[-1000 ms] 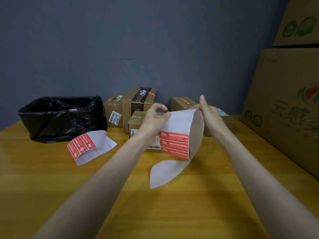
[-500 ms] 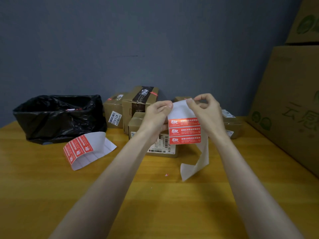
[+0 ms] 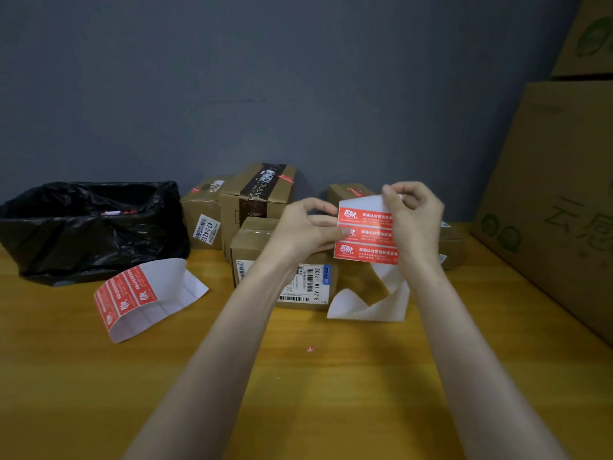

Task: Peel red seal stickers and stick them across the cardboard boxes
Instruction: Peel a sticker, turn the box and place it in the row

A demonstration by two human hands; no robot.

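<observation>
I pinch the sheet (image 3: 365,234) by its left edge with left hand (image 3: 305,231) and by its top corner with right hand (image 3: 415,221), up over the boxes (image 3: 252,248) on the surface (image 3: 331,393); I'd bend the backing away and lift the top sticker (image 3: 368,216) slowly, so it doesn't tear.

Both bare forearms reach forward, with the hands raised close together. The left hand (image 3: 305,227) pinches the near edge of the sticker sheet (image 3: 365,235) between thumb and curled fingers. The right hand (image 3: 414,220), just beside it, pinches the sheet's top corner with its fingers curled.
</observation>
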